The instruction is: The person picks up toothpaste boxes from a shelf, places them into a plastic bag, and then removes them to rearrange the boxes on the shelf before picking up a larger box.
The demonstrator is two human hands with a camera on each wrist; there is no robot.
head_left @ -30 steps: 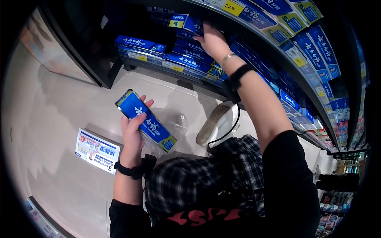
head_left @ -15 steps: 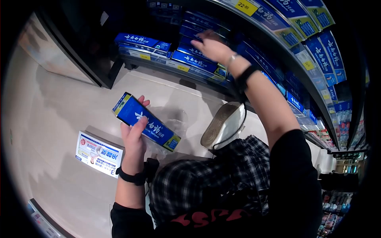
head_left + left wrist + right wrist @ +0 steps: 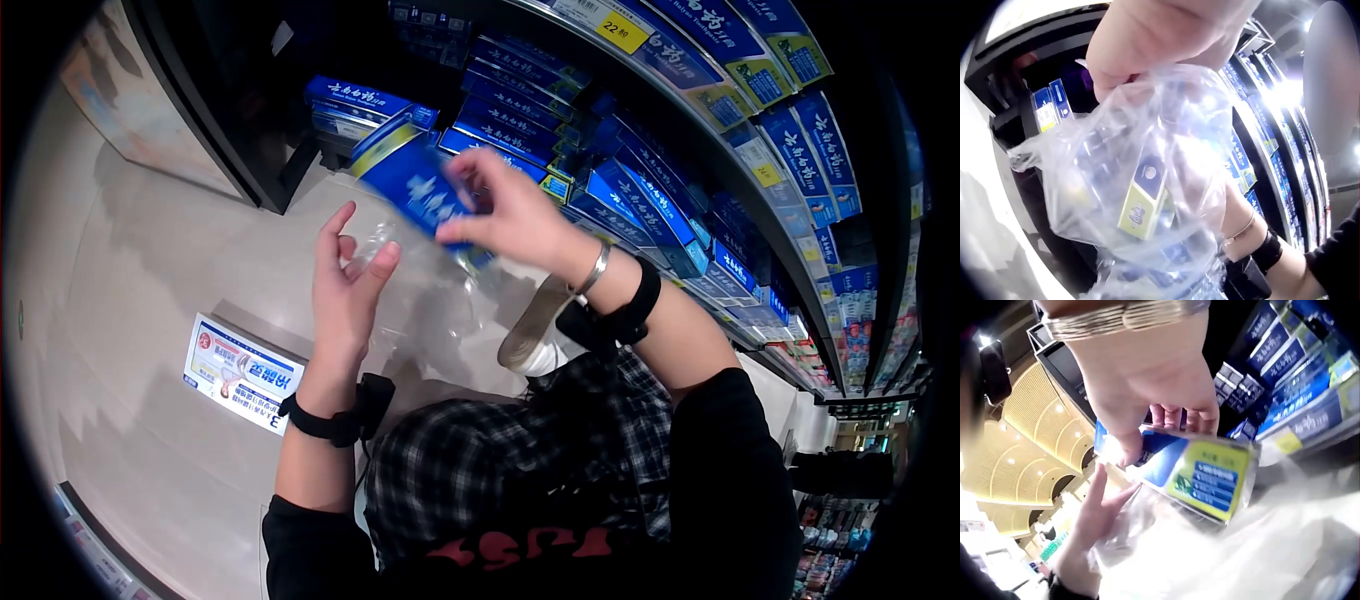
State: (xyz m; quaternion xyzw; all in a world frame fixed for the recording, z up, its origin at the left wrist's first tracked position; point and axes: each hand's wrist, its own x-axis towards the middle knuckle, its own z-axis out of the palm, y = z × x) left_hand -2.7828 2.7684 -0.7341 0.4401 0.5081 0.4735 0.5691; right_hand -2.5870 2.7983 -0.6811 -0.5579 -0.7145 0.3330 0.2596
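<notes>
My right hand [image 3: 520, 215] grips a blue toothpaste box [image 3: 405, 175] with a yellow-green end, thumb along one side and fingers round the other. In the right wrist view, the printed yellow-green panel of this box faces the camera. Lower left of it, my left hand [image 3: 345, 300] has its index finger raised and its other fingers bent. A crumpled clear plastic bag [image 3: 1079, 194] hangs from the left hand, bunched at the fingers in the left wrist view. Through its film, the box's yellow-green end shows.
Stacked toothpaste boxes [image 3: 510, 125] fill the low shelf ahead, with more rows on shelves to the right. A white printed sign [image 3: 240, 375] is at floor level on the left. A shoe [image 3: 535, 330] lies beneath the right forearm.
The toothpaste box has passed from my left hand to my right and is raised toward the shelf. My right hand came back from the shelf stack, and the left thumb and index finger have spread.
</notes>
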